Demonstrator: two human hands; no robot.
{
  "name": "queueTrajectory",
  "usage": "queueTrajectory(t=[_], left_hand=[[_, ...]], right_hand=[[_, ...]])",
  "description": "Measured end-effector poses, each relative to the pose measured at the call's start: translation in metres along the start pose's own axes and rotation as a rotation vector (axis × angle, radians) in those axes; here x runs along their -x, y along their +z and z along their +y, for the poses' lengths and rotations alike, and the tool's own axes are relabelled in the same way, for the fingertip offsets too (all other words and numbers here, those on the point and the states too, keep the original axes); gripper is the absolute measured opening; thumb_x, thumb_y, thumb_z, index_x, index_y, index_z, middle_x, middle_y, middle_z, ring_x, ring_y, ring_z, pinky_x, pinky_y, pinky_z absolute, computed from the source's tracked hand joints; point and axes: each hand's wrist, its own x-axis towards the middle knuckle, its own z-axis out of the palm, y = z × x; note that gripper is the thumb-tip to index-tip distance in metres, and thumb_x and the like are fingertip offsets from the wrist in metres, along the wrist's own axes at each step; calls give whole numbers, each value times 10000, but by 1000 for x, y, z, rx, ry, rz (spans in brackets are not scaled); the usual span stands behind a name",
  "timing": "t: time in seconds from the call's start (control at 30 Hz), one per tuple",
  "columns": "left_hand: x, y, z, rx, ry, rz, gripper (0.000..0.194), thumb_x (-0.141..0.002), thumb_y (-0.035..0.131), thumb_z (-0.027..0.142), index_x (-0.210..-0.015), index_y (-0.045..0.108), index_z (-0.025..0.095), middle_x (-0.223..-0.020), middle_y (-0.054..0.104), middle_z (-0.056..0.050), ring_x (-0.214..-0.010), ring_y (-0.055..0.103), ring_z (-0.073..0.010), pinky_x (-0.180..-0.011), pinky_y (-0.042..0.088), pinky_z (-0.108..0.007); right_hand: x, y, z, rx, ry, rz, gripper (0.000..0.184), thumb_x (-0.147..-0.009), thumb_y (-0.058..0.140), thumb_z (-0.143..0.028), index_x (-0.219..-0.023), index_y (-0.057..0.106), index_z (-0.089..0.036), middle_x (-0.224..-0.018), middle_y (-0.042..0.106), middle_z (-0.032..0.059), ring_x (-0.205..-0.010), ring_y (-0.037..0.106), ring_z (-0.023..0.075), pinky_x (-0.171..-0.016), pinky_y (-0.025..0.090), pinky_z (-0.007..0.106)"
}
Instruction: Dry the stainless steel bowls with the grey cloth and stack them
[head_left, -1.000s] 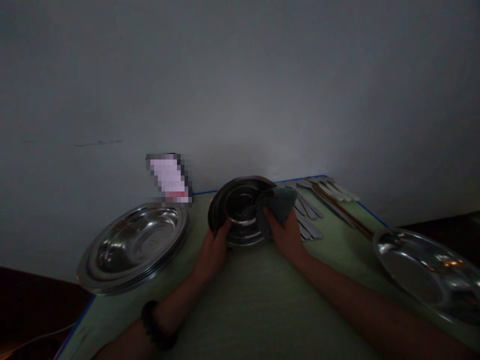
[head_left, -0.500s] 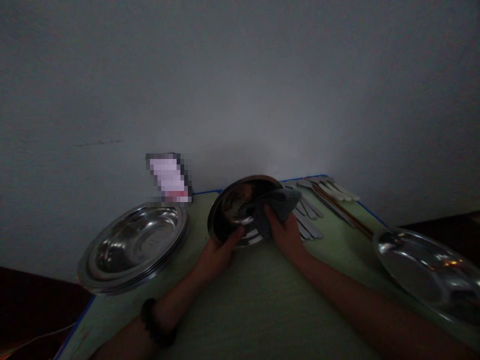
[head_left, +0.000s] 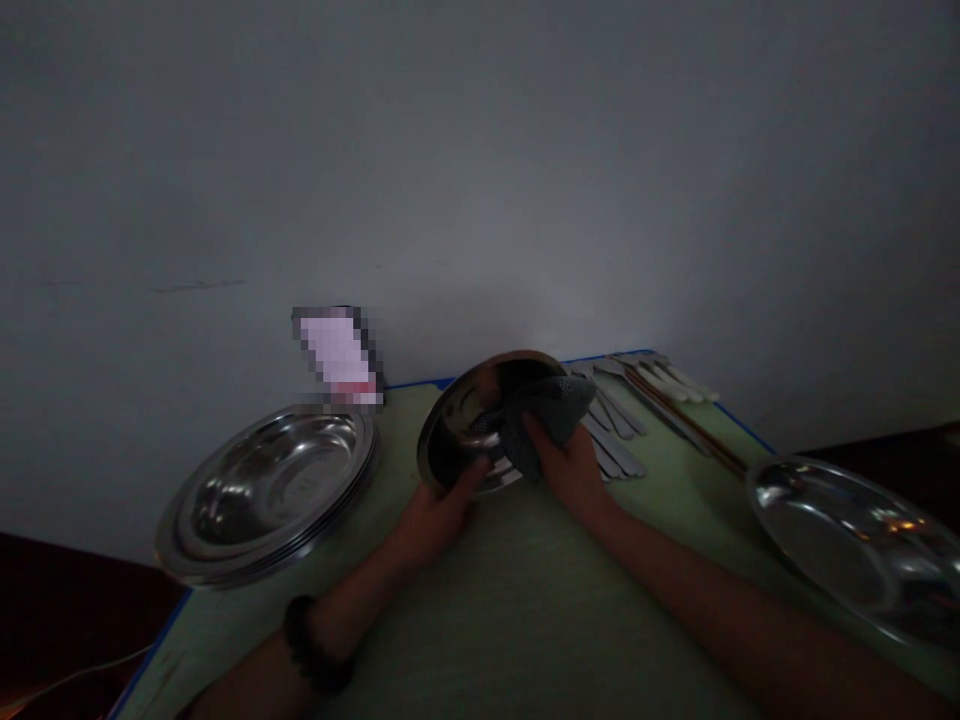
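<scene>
Since a second ago, the steel bowl (head_left: 480, 395) in my grip has turned and tipped a little, and my left thumb has slid further right, across its near wall. That bowl is to the right of the stack of steel basins (head_left: 255, 490), apart from it. My left hand (head_left: 439, 515) has the bowl's near edge pinched, thumb inside and the other fingers underneath, mostly hidden from me. My right hand (head_left: 574, 475) is closed around a grey cloth (head_left: 555, 405), bunched and pressed against the bowl's right side. A black band (head_left: 311, 645) circles my left wrist, right of the stack and nearer me. Just behind the stack, a blurred-out screen (head_left: 337, 350) leans by the wall (head_left: 487, 180). Further right of the stack, past the bowl, metal flatware (head_left: 621, 462) lies fanned on the green table (head_left: 480, 620), then brown chopsticks (head_left: 686, 421). Pale utensils (head_left: 667, 380) lie beyond those; perhaps spoons, though it's too dim to be sure. Farthest right of the stack sits a single shiny steel dish (head_left: 840, 540).
</scene>
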Motion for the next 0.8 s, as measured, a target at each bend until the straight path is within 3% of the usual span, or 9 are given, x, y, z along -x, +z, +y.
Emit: queueTrajectory(t=[0.17,0.27,0.37,0.47,0.6,0.7,0.8], left_hand=[[-7,1,-14,65,-98,34,355,-760,580,567,-741,608,214,-451,463,51,-384,392,-109,-383,283,-229],[-7,0,-13,30,-89,-113,433,-752,566,592,-548,491,218,-415,376,64,-377,328,-85,-394,264,-225],[-5,-1,-6,-39,8,-252,466,-728,587,585,-477,486,206,-452,448,35,-444,403,-95,-465,350,-232],[-3,-1,-3,-18,-19,-262,443,-715,591,593,-520,559,196,-498,526,7,-475,462,-107,-485,377,-234],[-4,1,-7,117,-113,-92,445,-720,574,623,-616,574,191,-467,503,31,-404,426,-91,-415,329,-218],[-6,3,-10,158,-108,44,406,-704,633,573,-847,635,193,-625,606,25,-463,486,-95,-437,371,-209],[-6,3,-10,103,-50,21,419,-722,652,521,-1007,654,214,-850,698,-23,-681,619,-165,-562,479,-249]], right_hand=[[-1,1,1,-24,-8,47,394,-832,533,-502,-946,667,-149,-968,719,106,-932,646,254,-841,484,382],[-1,1,1,-9,-32,-2,356,-811,571,-482,-931,677,-164,-950,724,95,-906,652,251,-827,493,376],[0,0,0,-3,-35,-88,310,-794,599,-459,-887,686,-177,-906,732,80,-861,659,243,-797,500,361],[0,0,-1,-17,0,-75,331,-808,570,-484,-843,675,-172,-845,730,74,-814,664,239,-750,503,350],[-1,0,0,-49,3,-17,368,-824,538,-506,-860,668,-165,-856,725,79,-847,661,246,-765,497,359],[-2,1,2,-40,0,17,378,-828,537,-509,-899,666,-161,-913,722,86,-894,652,247,-803,486,366],[-2,1,3,-30,7,2,383,-821,548,-520,-888,666,-161,-901,725,90,-868,655,245,-778,491,362]])
